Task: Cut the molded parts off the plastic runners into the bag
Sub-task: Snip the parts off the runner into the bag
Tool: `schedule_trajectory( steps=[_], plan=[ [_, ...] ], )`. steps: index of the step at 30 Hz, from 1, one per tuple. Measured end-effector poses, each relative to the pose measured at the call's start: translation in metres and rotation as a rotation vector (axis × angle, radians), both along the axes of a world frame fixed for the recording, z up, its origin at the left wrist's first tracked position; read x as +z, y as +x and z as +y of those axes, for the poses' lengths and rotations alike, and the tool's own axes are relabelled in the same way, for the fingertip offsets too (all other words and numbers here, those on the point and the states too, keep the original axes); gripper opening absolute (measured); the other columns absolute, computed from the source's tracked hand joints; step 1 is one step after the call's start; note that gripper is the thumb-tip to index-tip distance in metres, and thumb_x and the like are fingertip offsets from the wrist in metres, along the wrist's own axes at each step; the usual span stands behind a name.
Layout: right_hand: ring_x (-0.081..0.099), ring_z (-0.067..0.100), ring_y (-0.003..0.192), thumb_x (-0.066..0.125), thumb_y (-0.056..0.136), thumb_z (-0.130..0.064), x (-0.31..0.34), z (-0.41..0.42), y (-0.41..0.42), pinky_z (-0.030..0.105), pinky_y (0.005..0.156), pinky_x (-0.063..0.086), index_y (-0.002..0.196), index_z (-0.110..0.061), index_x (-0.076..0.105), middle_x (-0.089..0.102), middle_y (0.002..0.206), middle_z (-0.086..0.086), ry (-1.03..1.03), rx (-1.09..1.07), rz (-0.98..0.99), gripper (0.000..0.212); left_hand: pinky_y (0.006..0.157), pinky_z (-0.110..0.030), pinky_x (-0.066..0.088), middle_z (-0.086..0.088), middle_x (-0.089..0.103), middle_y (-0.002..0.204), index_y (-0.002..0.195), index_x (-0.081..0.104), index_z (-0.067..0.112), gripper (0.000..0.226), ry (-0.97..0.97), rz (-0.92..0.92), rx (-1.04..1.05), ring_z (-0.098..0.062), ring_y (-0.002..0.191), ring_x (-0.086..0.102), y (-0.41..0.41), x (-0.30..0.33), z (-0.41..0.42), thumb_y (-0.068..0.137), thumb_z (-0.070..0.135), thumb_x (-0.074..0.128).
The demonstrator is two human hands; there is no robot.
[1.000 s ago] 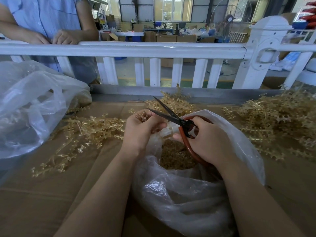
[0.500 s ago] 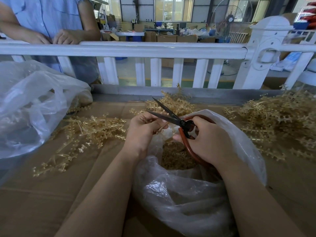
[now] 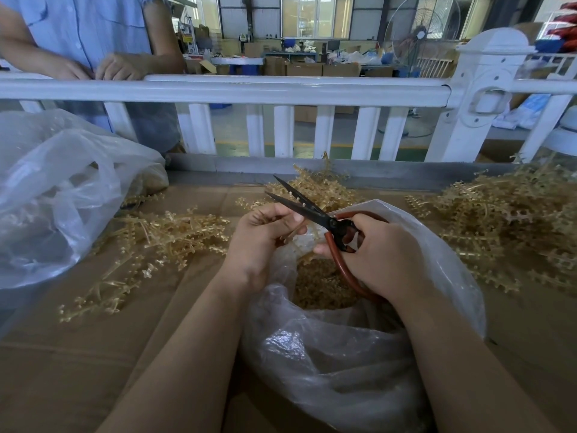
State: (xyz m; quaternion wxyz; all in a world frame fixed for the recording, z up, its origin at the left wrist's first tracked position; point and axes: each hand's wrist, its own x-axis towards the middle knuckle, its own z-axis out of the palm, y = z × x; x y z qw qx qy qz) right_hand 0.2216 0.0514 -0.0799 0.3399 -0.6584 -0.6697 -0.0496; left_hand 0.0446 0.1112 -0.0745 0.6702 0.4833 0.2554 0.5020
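The runner (image 3: pixel 293 231) sits at frame centre, pinched in the left hand (image 3: pixel 265 235), its long axis slanting toward the upper right into the parted blades of the scissors (image 3: pixel 307 207); the bag (image 3: pixel 359 348) gapes directly below. The right hand (image 3: pixel 381 254), clamped on the red handles, lies just right of it; the cut, I judge, falls there.

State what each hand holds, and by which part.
Right hand grips black-bladed scissors by their red handle loops; left hand pinches a thin tan plastic runner near its end.
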Motion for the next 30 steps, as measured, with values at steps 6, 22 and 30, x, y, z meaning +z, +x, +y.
schedule_trajectory(
  steps=[6,22,30],
  plan=[
    [0.057,0.001,0.074,0.045,0.072,-0.086,0.0009,-0.0006,0.0013,0.009,0.069,0.04,0.098,-0.022,0.073,0.071,0.09,-0.014,-0.014,-0.018,-0.038,0.074,0.081,-0.041,0.045,-0.005,0.066,0.068,0.07,0.074,0.015,0.009,0.081,0.049,0.025,-0.018,0.068,0.058,0.0,0.0001,-0.0015,0.075,0.007,0.07],
    [0.056,0.0,0.075,0.037,0.069,-0.09,-0.0029,0.0024,0.0026,0.004,0.068,0.032,0.096,-0.024,0.071,0.07,0.088,-0.015,-0.004,-0.038,-0.014,0.079,0.076,-0.03,0.054,-0.017,0.07,0.084,0.096,0.062,-0.01,0.013,0.323,0.149,0.125,-0.02,0.078,0.066,0.0019,-0.0039,0.0023,0.098,-0.002,0.053],
    [0.06,0.002,0.076,0.041,0.07,-0.091,-0.0037,0.0026,0.0022,0.016,0.073,0.047,0.099,-0.024,0.072,0.071,0.089,-0.016,-0.029,-0.014,-0.002,0.078,0.074,-0.023,0.054,-0.011,0.074,0.088,0.099,0.068,-0.003,0.013,0.351,0.189,0.169,-0.017,0.082,0.07,0.0014,-0.0032,0.0008,0.094,-0.004,0.056]
  ],
)
